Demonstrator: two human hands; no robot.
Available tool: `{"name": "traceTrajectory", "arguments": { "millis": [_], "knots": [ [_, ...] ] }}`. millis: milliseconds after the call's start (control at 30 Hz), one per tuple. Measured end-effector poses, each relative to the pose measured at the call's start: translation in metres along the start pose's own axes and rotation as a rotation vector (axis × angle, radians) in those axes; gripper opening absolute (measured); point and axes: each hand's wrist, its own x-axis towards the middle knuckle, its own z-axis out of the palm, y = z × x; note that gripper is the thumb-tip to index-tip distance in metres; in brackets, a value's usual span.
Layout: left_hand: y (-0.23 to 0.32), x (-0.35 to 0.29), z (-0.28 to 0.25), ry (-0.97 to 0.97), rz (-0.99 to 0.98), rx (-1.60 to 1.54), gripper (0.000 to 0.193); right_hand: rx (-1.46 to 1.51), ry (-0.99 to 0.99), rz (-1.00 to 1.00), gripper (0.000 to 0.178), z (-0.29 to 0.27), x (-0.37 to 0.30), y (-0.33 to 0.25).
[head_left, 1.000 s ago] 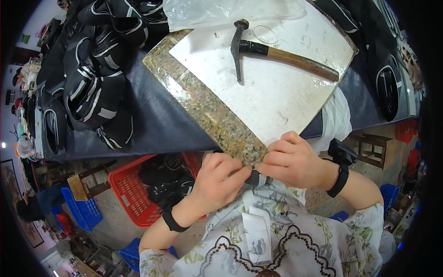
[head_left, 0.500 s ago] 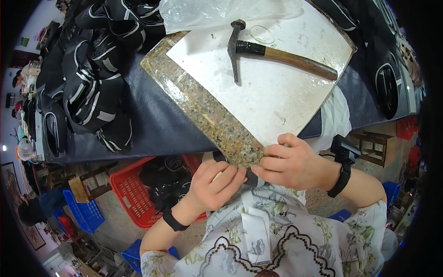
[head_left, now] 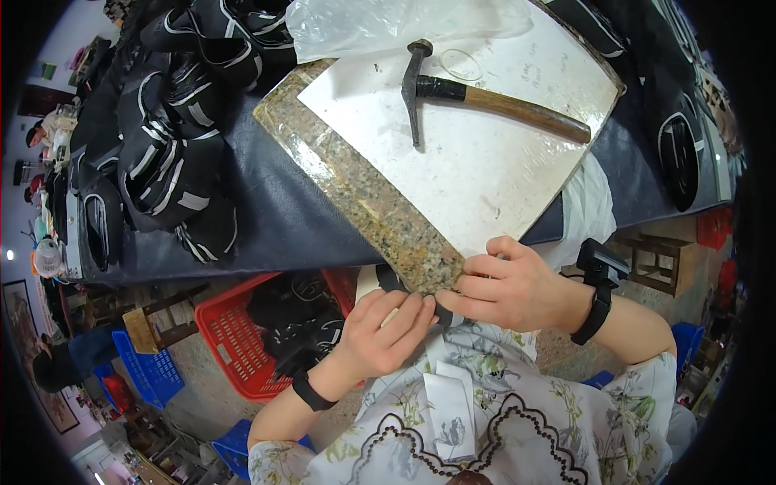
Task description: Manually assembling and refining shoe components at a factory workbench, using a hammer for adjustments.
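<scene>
My left hand is closed, its fingers curled and pressed together just below the near corner of a stone slab. Right beside it, my right hand has its fingers bent inward at the same corner. Between and behind the fingers a black piece of material shows in part, gripped by both hands; most of it is hidden, so its kind is unclear. Farther off, a hammer with a wooden handle lies on a white board on the slab.
Black shoe uppers with pale trim are heaped on the dark tabletop at left; another upper lies at right. Clear plastic covers the far side. A red basket of black pieces stands below the table edge.
My left hand has turned slightly and its fingers have shifted a little at the slab's corner. More of the black piece shows above it. The right hand stays nearly in place.
</scene>
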Motion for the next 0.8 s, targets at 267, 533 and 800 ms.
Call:
{"name": "traceTrajectory", "arguments": {
  "millis": [267,533,800],
  "knots": [
    [-0.008,0.001,-0.007,0.043,-0.306,-0.286,0.03,0.027,-0.001,-0.028,0.027,-0.001,0.002,0.004],
    [-0.011,0.01,-0.019,-0.137,0.097,0.125,0.028,0.027,-0.025,-0.023,0.026,-0.004,0.004,0.003],
    [-0.006,0.005,-0.02,-0.217,0.107,0.167,0.028,0.024,-0.021,-0.041,0.024,-0.002,-0.001,0.006]
  ]
}}
